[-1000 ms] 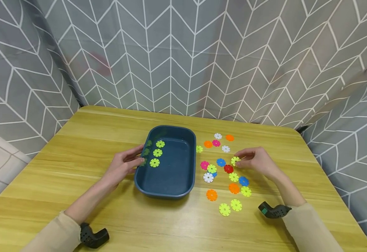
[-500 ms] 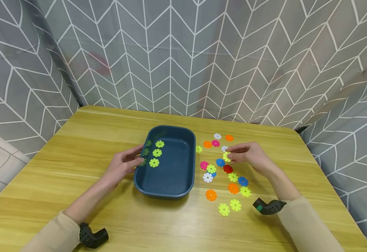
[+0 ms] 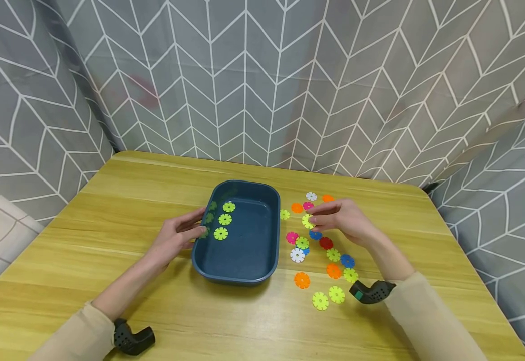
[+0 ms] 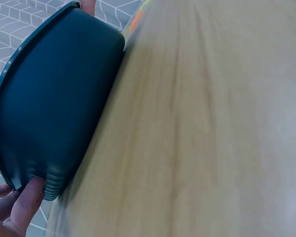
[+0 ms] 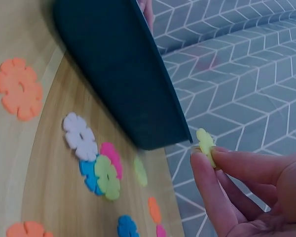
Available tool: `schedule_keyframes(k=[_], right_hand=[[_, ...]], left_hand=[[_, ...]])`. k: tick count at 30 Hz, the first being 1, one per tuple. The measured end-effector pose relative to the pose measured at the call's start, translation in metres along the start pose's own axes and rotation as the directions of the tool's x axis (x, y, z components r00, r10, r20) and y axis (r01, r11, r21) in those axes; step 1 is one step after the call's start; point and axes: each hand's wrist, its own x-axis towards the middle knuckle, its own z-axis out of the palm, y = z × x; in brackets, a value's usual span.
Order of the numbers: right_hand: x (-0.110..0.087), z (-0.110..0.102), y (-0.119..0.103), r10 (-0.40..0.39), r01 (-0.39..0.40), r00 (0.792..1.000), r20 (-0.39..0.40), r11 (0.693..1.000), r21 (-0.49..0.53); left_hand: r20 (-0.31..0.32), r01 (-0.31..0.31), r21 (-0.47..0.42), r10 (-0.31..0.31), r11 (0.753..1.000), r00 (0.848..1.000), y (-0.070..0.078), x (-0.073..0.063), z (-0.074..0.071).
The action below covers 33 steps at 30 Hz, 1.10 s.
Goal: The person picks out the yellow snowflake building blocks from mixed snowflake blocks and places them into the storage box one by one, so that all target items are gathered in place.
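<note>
A dark blue plastic bin [image 3: 251, 253] stands on the table, with a column of three yellow-green notched snowflake discs [image 3: 225, 219] on its floor near the left wall. My left hand [image 3: 172, 239] grips the bin's left rim, thumb over the edge; in the left wrist view its fingers [image 4: 28, 205] lie against the outer wall [image 4: 59, 98]. Right of the bin, my right hand [image 3: 348, 220] is raised above the table. Between thumb and fingertips it pinches one yellow-green snowflake disc [image 5: 205, 143], seen nearly edge-on in the right wrist view.
Loose snowflake discs in several colours lie right of the bin, among them an orange disc [image 3: 302, 280], a white disc [image 3: 297, 255], a red disc [image 3: 326, 243] and a blue disc [image 3: 347, 260]. Grey patterned curtains [image 3: 262, 90] stand behind the wooden table [image 3: 154, 311].
My right hand has lifted the yellow-green disc from the right side of the scattered discs and carried it left toward the bin. My left hand and the bin have stayed in place.
</note>
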Motion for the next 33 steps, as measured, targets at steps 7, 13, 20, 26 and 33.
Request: schedule_keyframes(k=[7, 13, 20, 26, 33], right_hand=[[0.004, 0.009, -0.007, -0.037, 0.038, 0.999, 0.029, 0.998, -0.042], [0.008, 0.018, -0.017, -0.061, 0.066, 0.994, 0.089, 0.996, -0.055], [0.014, 0.032, -0.030, -0.073, 0.078, 0.985, 0.156, 0.997, -0.023], [0.020, 0.043, -0.034, -0.070, 0.076, 0.982, 0.174, 0.997, -0.026], [0.027, 0.058, -0.037, -0.064, 0.073, 0.979, 0.193, 0.997, -0.036]], left_hand=[[-0.002, -0.007, 0.009, 0.007, 1.000, 1.000, -0.001, 0.000, 0.000], [-0.007, -0.010, 0.010, 0.010, 1.000, 1.000, -0.001, 0.000, 0.000], [-0.006, -0.004, 0.019, 0.004, 1.000, 1.000, -0.001, 0.000, 0.000], [-0.005, -0.007, 0.016, 0.007, 1.000, 1.000, -0.001, 0.000, 0.000], [-0.004, -0.008, 0.000, 0.008, 1.000, 1.000, -0.001, 0.000, 0.000]])
